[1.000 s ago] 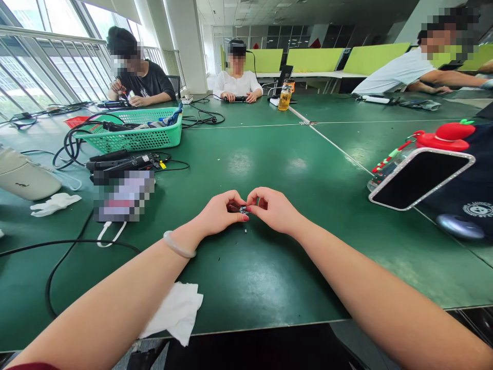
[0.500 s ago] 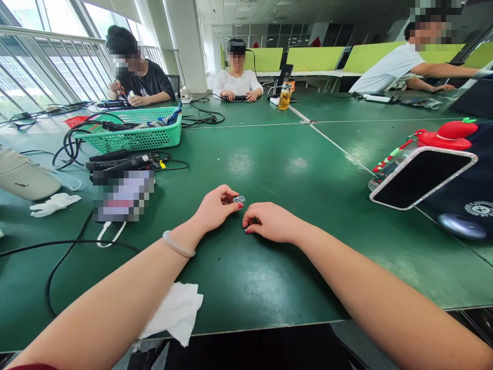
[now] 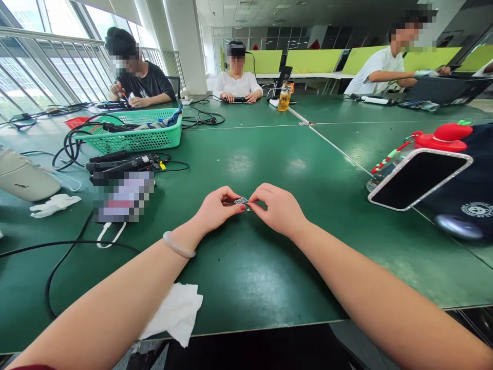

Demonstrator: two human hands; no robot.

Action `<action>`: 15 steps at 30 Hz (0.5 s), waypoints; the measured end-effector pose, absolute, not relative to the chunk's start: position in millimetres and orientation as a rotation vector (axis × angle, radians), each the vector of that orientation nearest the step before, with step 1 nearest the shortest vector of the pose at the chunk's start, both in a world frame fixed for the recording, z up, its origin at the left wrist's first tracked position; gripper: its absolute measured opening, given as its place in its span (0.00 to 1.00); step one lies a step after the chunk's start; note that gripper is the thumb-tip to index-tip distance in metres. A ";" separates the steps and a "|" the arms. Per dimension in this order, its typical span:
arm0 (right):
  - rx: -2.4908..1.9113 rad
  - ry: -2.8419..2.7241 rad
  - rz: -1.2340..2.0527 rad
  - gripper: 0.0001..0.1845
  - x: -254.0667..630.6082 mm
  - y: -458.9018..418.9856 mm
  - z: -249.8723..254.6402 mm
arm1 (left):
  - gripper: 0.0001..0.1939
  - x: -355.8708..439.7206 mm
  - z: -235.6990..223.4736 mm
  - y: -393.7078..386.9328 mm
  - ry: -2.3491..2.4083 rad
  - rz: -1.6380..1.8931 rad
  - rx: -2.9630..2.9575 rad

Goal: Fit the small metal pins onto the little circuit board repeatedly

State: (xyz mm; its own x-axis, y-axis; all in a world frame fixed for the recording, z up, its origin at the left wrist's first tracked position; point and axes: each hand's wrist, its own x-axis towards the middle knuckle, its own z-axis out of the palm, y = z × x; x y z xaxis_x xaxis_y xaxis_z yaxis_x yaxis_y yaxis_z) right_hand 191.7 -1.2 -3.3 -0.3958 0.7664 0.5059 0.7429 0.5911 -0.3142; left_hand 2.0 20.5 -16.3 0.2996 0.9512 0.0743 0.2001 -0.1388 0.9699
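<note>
My left hand [image 3: 217,208] pinches a tiny circuit board [image 3: 241,201] between thumb and fingertips, just above the green table [image 3: 269,164]. My right hand [image 3: 278,208] meets it from the right, fingers pinched against the board's right edge; a very small part may be in that pinch, too small to name. A pale bangle sits on my left wrist. Both forearms rest low over the table's near edge.
A green basket [image 3: 134,136] of cables, black tools and a blurred item lie at the left. White tissue [image 3: 173,313] lies at the near edge. A phone [image 3: 418,177] leans on a bottle with a red lid at the right. Three people sit at the far side.
My right hand dropped to the table beside a tiny part half a second ago, then rose and came back to the board that my left hand kept holding.
</note>
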 end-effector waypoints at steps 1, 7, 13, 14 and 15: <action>-1.174 -2.208 -0.013 0.07 191.4 -1.4 -3.8 | 0.16 2.3 -15.6 20.0 1.067 0.950 1.565; -1.098 -2.281 -0.395 0.14 188.8 -2.2 -4.2 | 0.17 2.7 -11.9 18.8 1.027 0.983 1.506; -1.006 -2.297 -0.578 0.16 186.7 -2.3 -2.3 | 0.16 1.2 -12.2 19.0 1.033 1.018 1.594; -0.994 -2.282 -0.579 0.16 186.6 -2.4 -2.7 | 0.16 0.9 -12.1 18.9 1.025 1.017 1.581; -0.984 -2.271 -0.569 0.17 186.5 -2.5 -3.3 | 0.16 0.8 -11.8 18.8 1.013 1.012 1.560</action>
